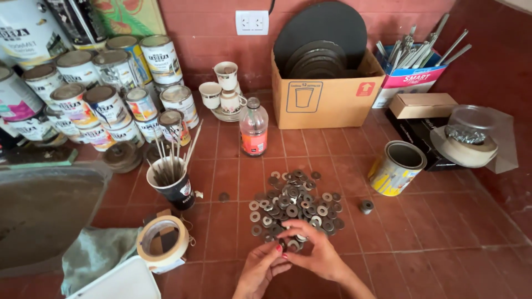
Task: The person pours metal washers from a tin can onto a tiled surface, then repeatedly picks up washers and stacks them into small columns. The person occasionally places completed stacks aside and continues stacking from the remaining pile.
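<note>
A heap of flat metal washers [293, 202] lies on the red tiled floor in front of me. Both hands meet at its near edge. My left hand [260, 268] pinches a small stack of washers [283, 243] between its fingertips. My right hand [316, 249] reaches over the near edge of the heap, its fingers curled down on the same small stack and the washers beside it. One washer [224, 196] lies apart to the left, and a small metal nut [366, 206] sits to the right.
An open tin can [397, 168] stands right of the heap, a plastic bottle [254, 128] behind it. A cup of sticks [172, 180] and a tape roll [162, 242] sit at left, with stacked paint cans [105, 83] behind. A cardboard box [324, 91] stands at the back wall.
</note>
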